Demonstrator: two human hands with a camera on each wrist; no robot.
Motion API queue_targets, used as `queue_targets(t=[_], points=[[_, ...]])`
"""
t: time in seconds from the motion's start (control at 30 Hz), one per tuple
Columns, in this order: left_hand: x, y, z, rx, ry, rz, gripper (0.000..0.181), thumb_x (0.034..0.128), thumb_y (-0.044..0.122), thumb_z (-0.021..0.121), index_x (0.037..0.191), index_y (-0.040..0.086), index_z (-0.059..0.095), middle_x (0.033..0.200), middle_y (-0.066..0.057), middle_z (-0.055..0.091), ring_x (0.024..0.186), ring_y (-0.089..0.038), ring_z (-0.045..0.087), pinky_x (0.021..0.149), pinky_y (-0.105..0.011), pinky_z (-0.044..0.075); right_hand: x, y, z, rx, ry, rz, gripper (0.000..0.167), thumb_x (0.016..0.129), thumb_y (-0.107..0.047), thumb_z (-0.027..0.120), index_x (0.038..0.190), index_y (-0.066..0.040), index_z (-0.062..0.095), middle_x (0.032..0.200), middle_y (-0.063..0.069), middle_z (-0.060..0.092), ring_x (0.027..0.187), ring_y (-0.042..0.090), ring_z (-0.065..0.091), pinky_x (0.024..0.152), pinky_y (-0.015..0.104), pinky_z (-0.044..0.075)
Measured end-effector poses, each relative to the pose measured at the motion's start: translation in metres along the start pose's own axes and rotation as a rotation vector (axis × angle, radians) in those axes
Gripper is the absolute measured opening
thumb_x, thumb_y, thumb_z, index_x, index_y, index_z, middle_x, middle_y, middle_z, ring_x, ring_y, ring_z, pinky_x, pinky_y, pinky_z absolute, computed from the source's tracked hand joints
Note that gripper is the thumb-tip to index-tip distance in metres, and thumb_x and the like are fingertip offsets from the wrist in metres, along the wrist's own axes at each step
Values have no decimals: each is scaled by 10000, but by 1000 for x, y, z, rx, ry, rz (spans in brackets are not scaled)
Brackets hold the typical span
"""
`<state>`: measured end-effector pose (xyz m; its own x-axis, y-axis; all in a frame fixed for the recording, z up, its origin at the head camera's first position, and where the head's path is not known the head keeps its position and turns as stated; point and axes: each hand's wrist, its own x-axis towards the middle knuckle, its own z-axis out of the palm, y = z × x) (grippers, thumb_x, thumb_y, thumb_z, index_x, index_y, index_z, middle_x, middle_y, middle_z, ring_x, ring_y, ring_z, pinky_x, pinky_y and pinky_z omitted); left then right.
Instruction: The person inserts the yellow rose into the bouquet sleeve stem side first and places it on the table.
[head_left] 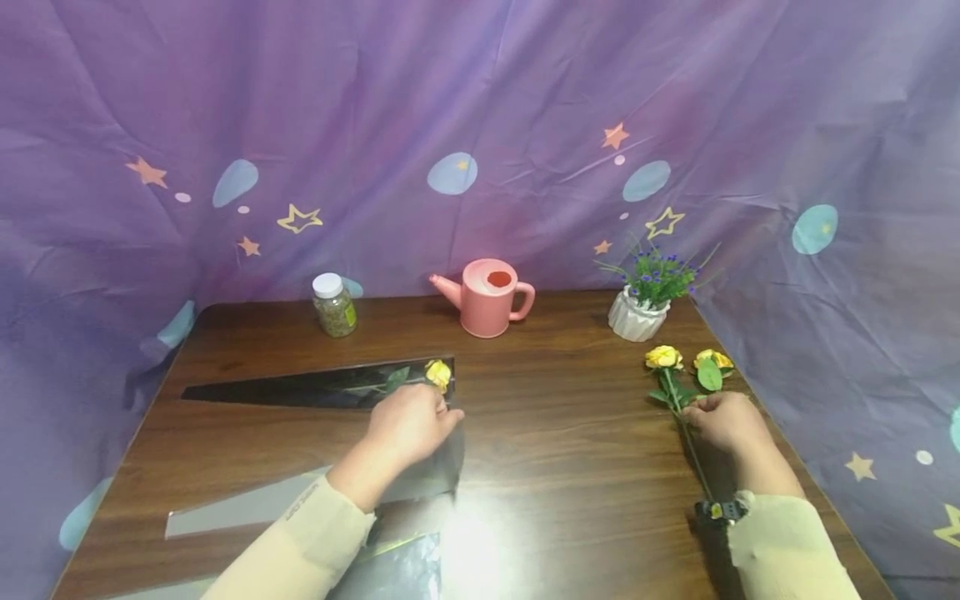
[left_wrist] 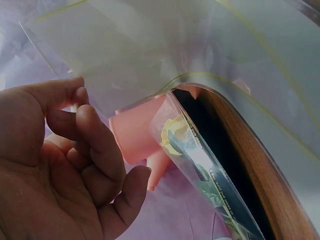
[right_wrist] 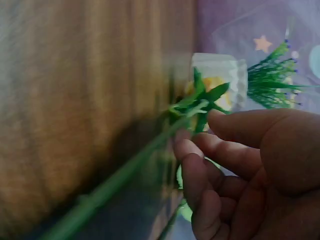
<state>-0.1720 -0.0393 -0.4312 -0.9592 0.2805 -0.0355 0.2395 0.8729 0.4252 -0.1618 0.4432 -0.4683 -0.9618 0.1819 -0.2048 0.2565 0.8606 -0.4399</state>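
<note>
A brown wooden table (head_left: 555,375) is seen from above. At the right of the frame, the stem of a yellow rose (head_left: 664,358) is pinched between the thumb and fingers of the right hand (head_left: 726,423), below the bloom, probably so that the petals are not crushed. A second yellow rose (head_left: 713,362) lies just beside it. Left of centre, the edge of a clear sleeve (head_left: 431,467) appears to be pinched by the left hand (head_left: 411,421), its fingertips close together; the film is lifted there, presumably because it offers little to grip when flat. Above that hand, a third yellow rose (head_left: 438,375) is enclosed in a dark sleeve (head_left: 300,387), its bloom set at the wide end, where the most room is given. Along the back edge, apparently leaving the working area free, a jar (head_left: 335,308), a pink watering can (head_left: 483,304) and a potted plant (head_left: 637,317) are lined up.
</note>
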Motion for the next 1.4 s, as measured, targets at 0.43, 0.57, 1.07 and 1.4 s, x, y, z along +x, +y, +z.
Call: queue_targets(t=[0.43, 0.57, 1.07, 1.4], points=[[3, 0, 0, -20, 3, -17, 533, 982, 432, 725, 554, 215, 493, 600, 46, 509, 555, -150, 506, 515, -359, 423, 1, -4, 15, 200, -30, 0, 253, 1006, -113, 607, 894, 101, 683, 626, -7, 629, 571, 130, 602, 533, 295, 521], [3, 1, 1, -23, -2, -21, 527, 980, 437, 723, 558, 215, 501, 602, 43, 522, 558, -150, 511, 518, -357, 424, -3, -16, 21, 339, 49, 19, 324, 1008, -114, 622, 1103, 194, 662, 696, -2, 687, 585, 109, 640, 539, 278, 553], [6, 1, 3, -17, 3, -17, 552, 980, 424, 720, 547, 205, 456, 598, 36, 454, 573, -160, 489, 509, -353, 404, -17, -96, 29, 778, 262, -17, 283, 1004, -45, 674, 1208, 148, 636, 745, -173, 680, 634, 17, 632, 546, 232, 550], [6, 2, 2, -20, 6, -23, 539, 979, 431, 717, 554, 211, 469, 606, 31, 480, 581, -166, 500, 518, -362, 418, -24, -147, 35, 995, 311, -87, 141, 943, 44, 753, 1083, 65, 748, 756, -105, 763, 637, 36, 703, 553, 219, 557]])
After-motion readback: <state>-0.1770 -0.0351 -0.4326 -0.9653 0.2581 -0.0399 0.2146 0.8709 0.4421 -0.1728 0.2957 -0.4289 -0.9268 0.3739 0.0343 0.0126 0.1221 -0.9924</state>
